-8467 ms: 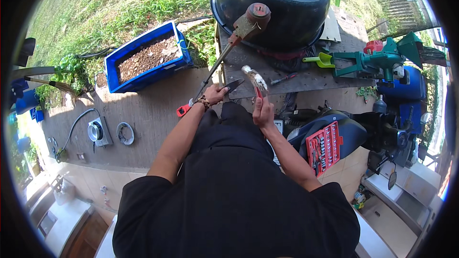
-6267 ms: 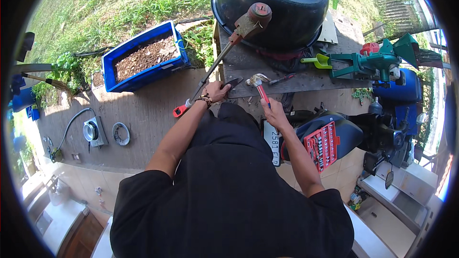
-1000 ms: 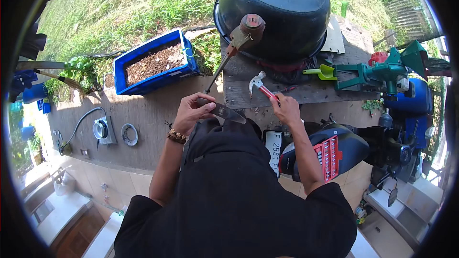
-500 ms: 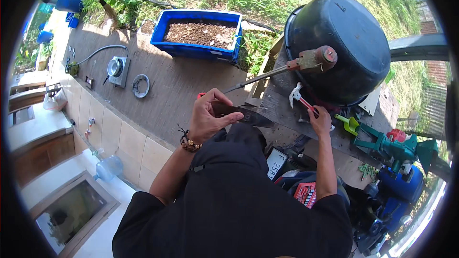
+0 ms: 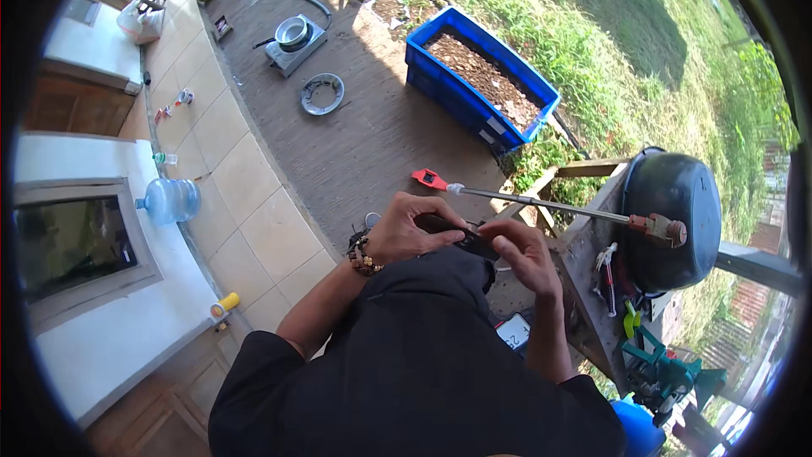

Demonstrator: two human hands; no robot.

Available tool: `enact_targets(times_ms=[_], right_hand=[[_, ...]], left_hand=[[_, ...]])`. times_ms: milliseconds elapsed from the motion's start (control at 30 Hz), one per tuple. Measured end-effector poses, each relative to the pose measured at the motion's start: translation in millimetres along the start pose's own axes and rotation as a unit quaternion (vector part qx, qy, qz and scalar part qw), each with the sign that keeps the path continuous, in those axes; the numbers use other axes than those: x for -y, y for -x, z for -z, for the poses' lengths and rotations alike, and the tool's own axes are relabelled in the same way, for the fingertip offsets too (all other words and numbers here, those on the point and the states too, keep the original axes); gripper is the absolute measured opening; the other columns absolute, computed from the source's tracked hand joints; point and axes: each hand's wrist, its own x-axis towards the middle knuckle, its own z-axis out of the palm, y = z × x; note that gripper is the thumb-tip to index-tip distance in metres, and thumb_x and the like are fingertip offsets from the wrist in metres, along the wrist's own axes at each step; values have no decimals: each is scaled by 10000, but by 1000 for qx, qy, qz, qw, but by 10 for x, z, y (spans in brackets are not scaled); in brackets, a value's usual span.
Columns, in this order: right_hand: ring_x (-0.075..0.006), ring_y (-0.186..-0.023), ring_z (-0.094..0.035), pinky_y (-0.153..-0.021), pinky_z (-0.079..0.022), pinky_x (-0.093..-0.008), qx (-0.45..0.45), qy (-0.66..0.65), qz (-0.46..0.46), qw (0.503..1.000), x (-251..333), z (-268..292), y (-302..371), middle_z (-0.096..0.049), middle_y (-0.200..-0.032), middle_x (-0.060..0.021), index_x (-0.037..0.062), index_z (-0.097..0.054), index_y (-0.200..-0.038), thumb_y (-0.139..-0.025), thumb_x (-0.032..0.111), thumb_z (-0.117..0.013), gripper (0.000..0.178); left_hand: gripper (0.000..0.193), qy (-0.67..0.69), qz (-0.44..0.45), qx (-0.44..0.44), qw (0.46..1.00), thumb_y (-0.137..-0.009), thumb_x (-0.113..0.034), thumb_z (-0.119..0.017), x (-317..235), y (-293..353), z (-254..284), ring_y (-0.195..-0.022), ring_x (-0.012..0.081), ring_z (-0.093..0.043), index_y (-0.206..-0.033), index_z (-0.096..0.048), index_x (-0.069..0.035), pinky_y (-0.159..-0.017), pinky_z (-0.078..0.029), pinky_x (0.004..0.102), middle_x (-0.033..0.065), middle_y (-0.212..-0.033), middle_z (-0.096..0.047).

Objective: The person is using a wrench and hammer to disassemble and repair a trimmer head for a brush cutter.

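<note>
My left hand (image 5: 413,228) pinches a dark, flat metal piece (image 5: 475,245) between thumb and fingers, just above my dark-clothed lap. At the piece's right end is my right hand (image 5: 526,252), its fingers curled onto it; their exact grip is partly hidden. To the right, a claw hammer (image 5: 606,278) with a red and dark handle lies on the wooden bench (image 5: 584,315). A long metal pole (image 5: 541,203) stretches beyond my hands, with a red end piece (image 5: 430,179) at its left and a worn reddish head (image 5: 658,228) by the black tub.
An upturned black tub (image 5: 677,211) and a green machine (image 5: 677,377) stand right. Ahead is a blue bin of soil (image 5: 474,89). Farther left are a metal ring (image 5: 322,95) and a gas stove with a pot (image 5: 294,38). A water bottle (image 5: 172,201) lies by the wall.
My right hand has let go of the hammer, leaving it on the bench, and has come over to the metal piece in my left hand. The view has turned toward the left.
</note>
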Motion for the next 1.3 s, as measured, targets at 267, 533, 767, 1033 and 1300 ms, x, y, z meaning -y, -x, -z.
enact_targets(times_ms=[267,533,767,1033,1300], right_hand=[[-291,-710,-666,-673,-496,-375,195,200,-1,960,754,-1449,-1272,-668,-755,-144,-16,-593,-960,-993,181,-543,206],[-110,-635,-670,-534,-514,-229,175,67,-71,980,872,-1401,-2690,-707,-748,-95,-17,-643,-942,-880,64,-755,152],[-116,-671,-673,-597,-538,-251,151,-78,-38,985,765,-1260,-4369,-728,-805,-111,-5,-618,-1014,-978,152,-654,165],[-122,-703,-680,-638,-547,-264,227,-165,-27,959,1575,-739,-6075,-715,-858,-95,-16,-594,-1168,-1023,132,-564,210],[-148,-630,-672,-569,-517,-251,231,-213,-28,949,2182,-343,-7536,-712,-810,-130,-17,-569,-1253,-1034,168,-528,290]], left_hand=[[116,82,80,-115,987,-855,-30,-778,92,739,1495,-817,65,-684,-963,-739,-15,-726,-544,220,31,-883,-744],[224,137,26,-170,976,-890,-39,-737,129,267,2264,-848,76,-686,-1107,-715,7,-724,-541,206,57,-907,-743],[190,181,-13,-385,905,-941,-81,-691,81,-1125,3157,-718,135,-721,-1106,-686,14,-617,-555,225,77,-871,-732],[212,142,-50,-383,911,-974,-149,-666,-808,-3095,4338,-420,50,-507,-1083,-703,29,-366,-383,208,91,-844,-736],[231,111,-48,-344,931,-987,-111,-631,-1336,-4254,5351,-431,46,-516,-1148,-692,43,-380,-381,198,81,-889,-742]])
